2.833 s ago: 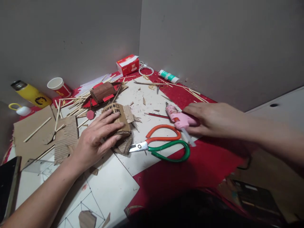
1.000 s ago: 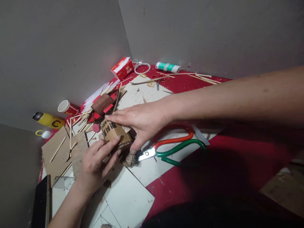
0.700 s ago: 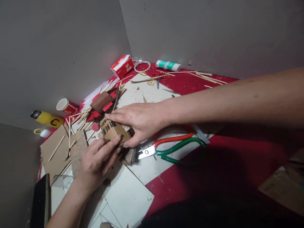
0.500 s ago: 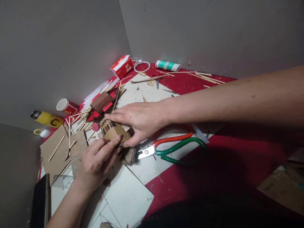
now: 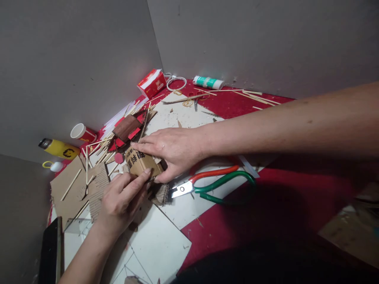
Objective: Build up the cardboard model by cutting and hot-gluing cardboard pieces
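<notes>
Both hands are on a curved brown cardboard piece [image 5: 141,161] printed with black characters. My left hand [image 5: 122,201] grips its near edge, with fingertips on top and the other fingers partly hidden beneath. My right hand [image 5: 174,152] presses along its far side, thumb at the near right edge and fingers reaching over the far edge. Scissors [image 5: 204,185] with one orange and one green handle lie just right, their blade tips beside corrugated scraps [image 5: 161,194]. Behind the piece sits a small cardboard boat model [image 5: 127,128] with a brown curved roof and red ribbed parts.
Thin wooden sticks [image 5: 71,184] and a cardboard sheet [image 5: 66,197] lie at left. A yellow bottle [image 5: 60,148], paper cup [image 5: 83,133], red box [image 5: 152,83], tape ring [image 5: 177,83] and green-white tube [image 5: 208,82] stand or lie along the walls. A dark phone-like slab [image 5: 50,250] is at lower left.
Almost nothing differs. Both hands keep the same hold on the cardboard piece, and the view has shifted very slightly.
</notes>
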Available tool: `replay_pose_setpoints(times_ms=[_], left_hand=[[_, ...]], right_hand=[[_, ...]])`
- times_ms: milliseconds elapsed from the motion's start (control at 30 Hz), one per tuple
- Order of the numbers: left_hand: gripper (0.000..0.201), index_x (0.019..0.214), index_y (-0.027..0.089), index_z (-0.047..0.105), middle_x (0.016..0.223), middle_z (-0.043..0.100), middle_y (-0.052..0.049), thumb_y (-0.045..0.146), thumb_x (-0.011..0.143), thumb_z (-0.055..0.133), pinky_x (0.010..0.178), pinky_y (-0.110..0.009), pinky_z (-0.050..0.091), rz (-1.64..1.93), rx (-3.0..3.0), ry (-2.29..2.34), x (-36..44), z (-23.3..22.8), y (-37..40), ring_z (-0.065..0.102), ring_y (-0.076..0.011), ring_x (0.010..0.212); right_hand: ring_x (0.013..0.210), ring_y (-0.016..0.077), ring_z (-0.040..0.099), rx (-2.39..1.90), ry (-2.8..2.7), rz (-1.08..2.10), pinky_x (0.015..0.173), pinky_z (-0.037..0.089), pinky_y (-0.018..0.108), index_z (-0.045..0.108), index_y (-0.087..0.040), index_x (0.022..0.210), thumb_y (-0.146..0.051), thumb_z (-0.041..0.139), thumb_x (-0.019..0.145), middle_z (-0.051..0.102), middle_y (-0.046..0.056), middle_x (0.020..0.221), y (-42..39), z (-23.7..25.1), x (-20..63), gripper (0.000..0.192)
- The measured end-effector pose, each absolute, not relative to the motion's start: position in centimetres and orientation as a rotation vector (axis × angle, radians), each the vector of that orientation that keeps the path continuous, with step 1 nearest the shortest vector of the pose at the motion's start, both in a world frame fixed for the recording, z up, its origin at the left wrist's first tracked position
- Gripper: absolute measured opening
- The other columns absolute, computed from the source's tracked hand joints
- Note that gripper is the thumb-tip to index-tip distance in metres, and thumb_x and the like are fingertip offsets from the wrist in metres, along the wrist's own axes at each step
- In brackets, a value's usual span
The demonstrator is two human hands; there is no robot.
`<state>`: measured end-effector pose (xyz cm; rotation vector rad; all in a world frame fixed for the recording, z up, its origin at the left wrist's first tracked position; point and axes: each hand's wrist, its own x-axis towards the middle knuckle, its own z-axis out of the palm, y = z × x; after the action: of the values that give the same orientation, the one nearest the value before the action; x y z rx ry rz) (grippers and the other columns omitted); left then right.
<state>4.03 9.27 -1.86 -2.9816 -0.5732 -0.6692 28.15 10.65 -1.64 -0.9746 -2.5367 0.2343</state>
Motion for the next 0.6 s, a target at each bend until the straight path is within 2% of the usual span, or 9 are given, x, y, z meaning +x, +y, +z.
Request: replay_pose_setpoints(times_ms=[133,233,333,433,533,600], left_hand=[[0.044,0.130,0.019,0.058,0.077,0.056,-0.001,0.009,0.087,0.063,0.058,-0.024,0.041,-0.698,-2.985,-0.571,4.0,-1.9,9.1,0.052,-0.0115,0.063],[0.049,0.137,0.024,0.054,0.083,0.061,-0.002,0.013,0.089,0.061,0.066,-0.027,0.046,-0.863,-3.034,-0.747,4.0,-1.5,8.6,0.057,-0.0128,0.070],[0.044,0.137,0.028,0.054,0.088,0.065,-0.003,0.022,0.094,0.055,0.073,-0.030,0.050,-1.515,-2.968,-1.080,3.9,-0.6,8.4,0.060,-0.0143,0.076],[0.029,0.121,0.025,0.066,0.078,0.062,-0.001,0.027,0.094,0.056,0.065,-0.025,0.049,-2.276,-2.629,-1.274,4.0,-0.1,9.1,0.057,-0.0113,0.066],[0.023,0.112,0.022,0.067,0.081,0.063,0.000,0.029,0.091,0.061,0.063,-0.019,0.049,-2.659,-2.442,-1.629,4.1,-0.4,10.0,0.058,-0.0082,0.067],[0.026,0.114,0.022,0.064,0.088,0.065,-0.001,0.032,0.089,0.063,0.066,-0.020,0.052,-2.798,-2.405,-1.978,4.4,-0.9,10.1,0.062,-0.0091,0.072]], right_hand=[[0.110,0.0333,0.061,-0.976,-2.546,0.201,0.091,0.049,0.046,0.039,-0.008,0.145,-0.048,0.067,0.075,0.062,0.019,0.125,10.6,-1.5,28.0,0.085],[0.109,0.0340,0.061,-1.009,-2.546,0.210,0.091,0.049,0.047,0.038,-0.004,0.145,-0.050,0.067,0.075,0.061,0.021,0.124,10.5,-1.1,28.2,0.089],[0.109,0.0337,0.061,-1.040,-2.467,0.238,0.090,0.050,0.047,0.042,-0.007,0.143,-0.054,0.066,0.075,0.061,0.020,0.125,10.5,-0.6,28.8,0.085],[0.116,0.0345,0.058,-1.092,-2.372,0.271,0.095,0.048,0.049,0.036,-0.008,0.148,-0.055,0.063,0.076,0.056,0.021,0.135,10.5,-0.2,29.5,0.090],[0.123,0.0351,0.054,-1.152,-2.261,0.370,0.100,0.046,0.052,0.025,-0.010,0.153,-0.053,0.063,0.077,0.050,0.020,0.144,10.2,0.2,30.1,0.095],[0.123,0.0346,0.055,-1.174,-2.180,0.449,0.101,0.046,0.053,0.027,-0.015,0.153,-0.052,0.064,0.076,0.052,0.018,0.142,9.9,0.5,30.2,0.093]])
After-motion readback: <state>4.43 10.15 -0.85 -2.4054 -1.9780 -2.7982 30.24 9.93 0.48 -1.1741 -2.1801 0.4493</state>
